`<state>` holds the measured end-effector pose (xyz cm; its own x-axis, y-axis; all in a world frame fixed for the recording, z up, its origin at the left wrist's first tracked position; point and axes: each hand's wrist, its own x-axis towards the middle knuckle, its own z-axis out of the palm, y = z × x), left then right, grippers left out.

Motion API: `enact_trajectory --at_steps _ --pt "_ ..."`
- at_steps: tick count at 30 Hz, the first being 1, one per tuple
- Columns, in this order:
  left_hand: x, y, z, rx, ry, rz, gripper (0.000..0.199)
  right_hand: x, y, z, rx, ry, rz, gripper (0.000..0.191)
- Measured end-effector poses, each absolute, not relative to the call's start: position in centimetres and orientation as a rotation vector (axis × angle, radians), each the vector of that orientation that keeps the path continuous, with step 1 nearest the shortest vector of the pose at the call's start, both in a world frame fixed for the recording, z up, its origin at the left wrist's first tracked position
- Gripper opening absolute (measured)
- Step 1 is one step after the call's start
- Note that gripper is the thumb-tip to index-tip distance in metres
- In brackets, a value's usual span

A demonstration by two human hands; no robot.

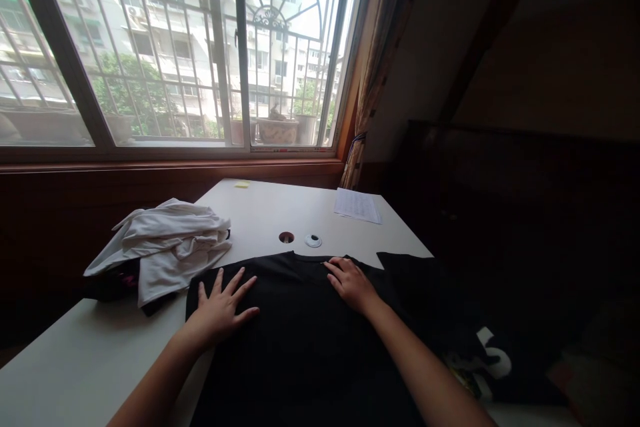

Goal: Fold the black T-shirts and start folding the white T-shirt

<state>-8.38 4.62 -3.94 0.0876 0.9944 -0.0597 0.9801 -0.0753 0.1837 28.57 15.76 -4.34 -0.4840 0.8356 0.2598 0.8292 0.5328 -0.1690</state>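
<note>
A black T-shirt (300, 340) lies spread on the white table (270, 207), its neckline toward the window. My left hand (223, 307) rests on its upper left part, palm down with the fingers spread wide. Near the right side of the neckline, my right hand (350, 282) lies on the cloth, fingers stretched out and slightly bent. Neither hand grips anything. Beside the shirt on the right is another dark garment (425, 293) with a pale print, partly hidden by my right forearm.
At the left sits a heap of white clothing (175, 240) with dark cloth under it. Beyond the shirt are a round table hole (287, 237), a round cap (313, 240), a printed sheet (357, 205) and a yellow note (242, 184). A barred window (240, 47) stands behind.
</note>
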Motion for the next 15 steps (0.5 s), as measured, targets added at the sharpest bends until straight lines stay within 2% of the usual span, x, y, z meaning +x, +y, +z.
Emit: enact_trajectory --at_steps 7,12,15 --pt "-8.4 4.8 -3.2 2.201 1.983 0.180 0.072 29.4 15.5 -4.4 -1.275 -2.401 0.010 0.043" --pt "-6.6 6.2 -2.1 2.433 1.881 0.243 0.055 29.9 15.6 -4.8 -1.562 -2.059 -0.158 0.038" --pt "-4.2 7.9 -1.9 2.540 1.673 0.259 0.053 29.9 15.9 -5.2 -1.640 -2.049 -0.155 0.034"
